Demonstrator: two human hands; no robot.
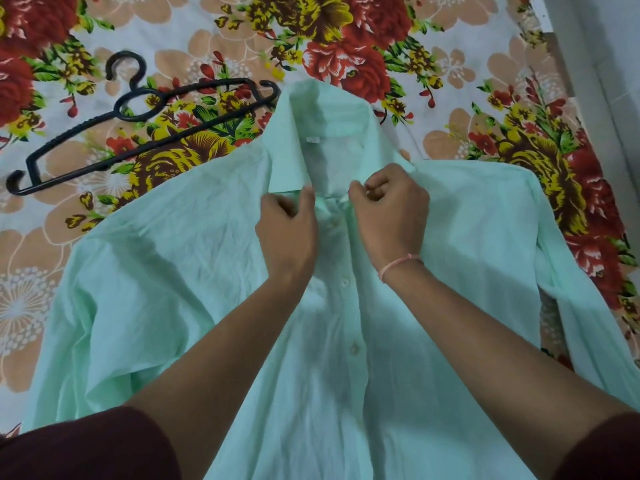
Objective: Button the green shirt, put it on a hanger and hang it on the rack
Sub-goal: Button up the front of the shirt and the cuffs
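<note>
The pale green shirt (180, 289) lies flat on the bed, front up, collar pointing away from me. My left hand (287, 233) pinches the left edge of the placket just below the collar. My right hand (391, 216) pinches the opposite edge at the same height, fingers curled on the cloth. Three buttons further down the placket look fastened. A black plastic hanger (138, 109) lies on the bed to the upper left, its right end touching the shirt's shoulder. No rack is in view.
A flowered bedsheet (467, 81) in red, yellow and peach covers the bed under everything. A pale wall or floor strip (609, 64) runs along the right edge. My dark red sleeves (86, 448) fill the bottom corners.
</note>
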